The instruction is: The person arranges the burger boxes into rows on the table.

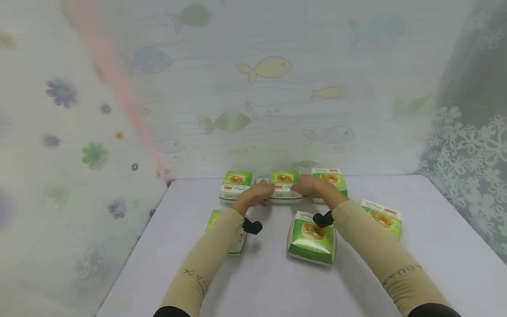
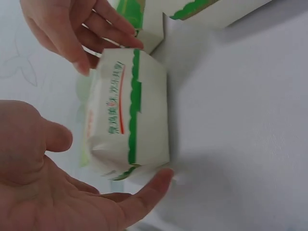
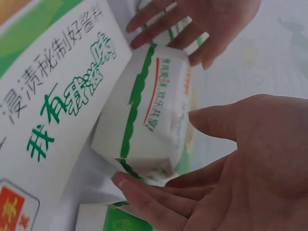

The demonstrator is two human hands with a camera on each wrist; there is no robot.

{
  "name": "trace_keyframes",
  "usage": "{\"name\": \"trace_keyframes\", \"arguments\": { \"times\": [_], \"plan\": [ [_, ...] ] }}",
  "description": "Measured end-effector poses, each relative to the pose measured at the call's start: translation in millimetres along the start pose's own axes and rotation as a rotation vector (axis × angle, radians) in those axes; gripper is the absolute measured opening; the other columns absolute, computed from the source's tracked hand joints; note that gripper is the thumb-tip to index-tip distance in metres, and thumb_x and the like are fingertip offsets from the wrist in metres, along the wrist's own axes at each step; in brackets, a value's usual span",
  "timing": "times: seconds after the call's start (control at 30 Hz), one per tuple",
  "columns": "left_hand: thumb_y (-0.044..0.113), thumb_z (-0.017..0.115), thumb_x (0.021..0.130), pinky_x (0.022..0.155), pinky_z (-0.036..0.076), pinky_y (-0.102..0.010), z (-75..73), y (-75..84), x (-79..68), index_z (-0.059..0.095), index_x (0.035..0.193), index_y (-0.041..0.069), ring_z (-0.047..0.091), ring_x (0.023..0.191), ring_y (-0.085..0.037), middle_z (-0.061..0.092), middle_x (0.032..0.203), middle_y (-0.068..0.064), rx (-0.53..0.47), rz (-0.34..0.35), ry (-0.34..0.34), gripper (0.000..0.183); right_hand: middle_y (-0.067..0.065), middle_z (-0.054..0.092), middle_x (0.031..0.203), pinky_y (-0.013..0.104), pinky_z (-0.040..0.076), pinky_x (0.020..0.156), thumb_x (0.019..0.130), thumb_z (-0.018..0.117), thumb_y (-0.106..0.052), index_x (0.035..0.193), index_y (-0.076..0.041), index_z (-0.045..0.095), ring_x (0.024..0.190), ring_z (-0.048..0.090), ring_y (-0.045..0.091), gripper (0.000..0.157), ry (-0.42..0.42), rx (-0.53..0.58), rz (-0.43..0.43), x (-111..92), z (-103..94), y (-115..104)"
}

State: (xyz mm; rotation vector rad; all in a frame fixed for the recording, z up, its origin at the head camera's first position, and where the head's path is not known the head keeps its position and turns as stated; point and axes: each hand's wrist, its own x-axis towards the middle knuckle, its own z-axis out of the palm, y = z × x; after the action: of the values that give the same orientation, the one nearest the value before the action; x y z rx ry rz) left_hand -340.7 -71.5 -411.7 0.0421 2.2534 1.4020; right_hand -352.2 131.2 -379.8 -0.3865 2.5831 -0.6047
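A green-and-white burger box [image 1: 285,193] sits at the back middle of the table, between my two hands. My left hand [image 1: 259,193] is at its left end and my right hand [image 1: 310,185] at its right end. In the left wrist view, the left hand [image 2: 57,187] has its fingers loosely extended beside the box [image 2: 113,115], a fingertip by its lower corner. From the right wrist view, the right hand [image 3: 226,168] likewise has loosely extended fingers at the box [image 3: 144,106], its thumb held apart from the lid.
Similar boxes stand at the back left [image 1: 236,187] and at the back right [image 1: 330,179]. Nearer are a box [image 1: 313,237] at front centre, a box [image 1: 382,218] at the right, and a box [image 1: 214,219] partly behind my left sleeve. Patterned curtains [image 1: 261,101] surround the white table [image 1: 261,281].
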Motion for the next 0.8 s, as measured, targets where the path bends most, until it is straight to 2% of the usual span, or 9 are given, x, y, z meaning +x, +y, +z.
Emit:
{"name": "trace_keyframes", "arguments": {
  "times": [0.07, 0.13, 0.17, 0.27, 0.37, 0.5, 0.63, 0.73, 0.8],
  "plan": [
    [0.030, 0.037, 0.111, 0.105, 0.049, -0.051, -0.4, 1.9, -11.5, 0.016, 0.157, -0.008, 0.045, 0.132, -0.044, 0.031, 0.154, -0.026, 0.022, -0.018, -0.015, 0.063, 0.019, 0.061, 0.107, 0.033, 0.051, 0.074, 0.106, 0.048, -0.029, 0.135, 0.015, 0.049, 0.070, 0.055, 0.017, 0.052, -0.010, -0.016, -0.008, -9, -0.1, -1],
    [0.033, 0.039, 0.111, 0.106, 0.048, -0.050, 0.3, 3.9, -24.3, 0.012, 0.159, -0.008, 0.040, 0.140, -0.045, 0.022, 0.161, -0.025, 0.043, -0.029, -0.025, 0.068, 0.028, 0.055, 0.133, 0.041, 0.052, 0.094, 0.106, 0.048, -0.031, 0.146, 0.016, 0.039, 0.098, 0.064, 0.028, 0.062, -0.016, -0.041, -0.021, -19, -0.8, -2],
    [0.035, 0.039, 0.111, 0.106, 0.049, -0.049, 1.1, 4.7, -30.9, 0.010, 0.159, -0.008, 0.039, 0.141, -0.044, 0.021, 0.162, -0.025, 0.063, -0.030, -0.024, 0.070, 0.031, 0.050, 0.143, 0.046, 0.050, 0.101, 0.106, 0.048, -0.032, 0.148, 0.017, 0.036, 0.112, 0.062, 0.034, 0.065, -0.017, -0.055, -0.031, -26, -1.5, -2],
    [0.037, 0.041, 0.111, 0.105, 0.050, -0.046, 4.8, 4.8, -51.8, 0.010, 0.159, -0.009, 0.039, 0.143, -0.040, 0.020, 0.163, -0.025, 0.130, -0.023, -0.019, 0.074, 0.033, 0.046, 0.148, 0.053, 0.046, 0.107, 0.107, 0.048, -0.035, 0.147, 0.016, 0.037, 0.128, 0.054, 0.043, 0.066, -0.022, -0.096, -0.051, -45, -2.7, -1],
    [0.039, 0.043, 0.110, 0.105, 0.050, -0.046, 8.8, 2.6, -70.9, 0.009, 0.160, -0.008, 0.041, 0.143, -0.038, 0.017, 0.166, -0.024, 0.186, -0.009, -0.005, 0.076, 0.033, 0.049, 0.144, 0.054, 0.046, 0.107, 0.107, 0.049, -0.035, 0.144, 0.016, 0.043, 0.129, 0.053, 0.046, 0.063, -0.012, -0.145, -0.088, -63, -3.5, 1],
    [0.044, 0.045, 0.109, 0.116, 0.038, -0.050, 15.2, -1.6, -90.2, 0.004, 0.162, -0.003, 0.050, 0.137, -0.041, 0.005, 0.170, -0.019, 0.211, 0.004, -0.009, 0.082, 0.034, 0.046, 0.149, 0.057, 0.038, 0.114, 0.107, 0.049, -0.034, 0.144, 0.014, 0.045, 0.139, 0.042, 0.049, 0.062, 0.014, -0.182, -0.123, -84, -3.4, 10],
    [0.049, 0.046, 0.107, 0.123, 0.023, -0.053, 25.8, -5.3, -106.0, 0.001, 0.163, 0.002, 0.056, 0.131, -0.042, 0.000, 0.171, -0.015, 0.192, 0.009, -0.031, 0.086, 0.034, 0.048, 0.146, 0.058, 0.042, 0.109, 0.106, 0.050, -0.033, 0.142, 0.015, 0.046, 0.137, 0.045, 0.050, 0.060, -0.002, -0.169, -0.146, -97, -1.3, 25],
    [0.050, 0.048, 0.107, 0.123, 0.020, -0.055, 36.9, -8.7, -116.3, 0.002, 0.164, 0.005, 0.060, 0.126, -0.042, 0.007, 0.171, -0.015, 0.185, 0.004, -0.026, 0.086, 0.034, 0.050, 0.144, 0.059, 0.043, 0.108, 0.107, 0.050, -0.033, 0.142, 0.015, 0.047, 0.136, 0.046, 0.050, 0.059, -0.014, -0.165, -0.160, -107, 2.5, 33],
    [0.050, 0.050, 0.106, 0.122, 0.023, -0.057, 45.3, -11.9, -121.1, 0.004, 0.165, 0.006, 0.062, 0.123, -0.041, 0.014, 0.170, -0.016, 0.170, 0.003, -0.020, 0.087, 0.034, 0.050, 0.143, 0.059, 0.043, 0.108, 0.107, 0.050, -0.032, 0.142, 0.015, 0.047, 0.135, 0.046, 0.051, 0.059, -0.015, -0.167, -0.166, -114, 5.7, 38]
  ]
}}
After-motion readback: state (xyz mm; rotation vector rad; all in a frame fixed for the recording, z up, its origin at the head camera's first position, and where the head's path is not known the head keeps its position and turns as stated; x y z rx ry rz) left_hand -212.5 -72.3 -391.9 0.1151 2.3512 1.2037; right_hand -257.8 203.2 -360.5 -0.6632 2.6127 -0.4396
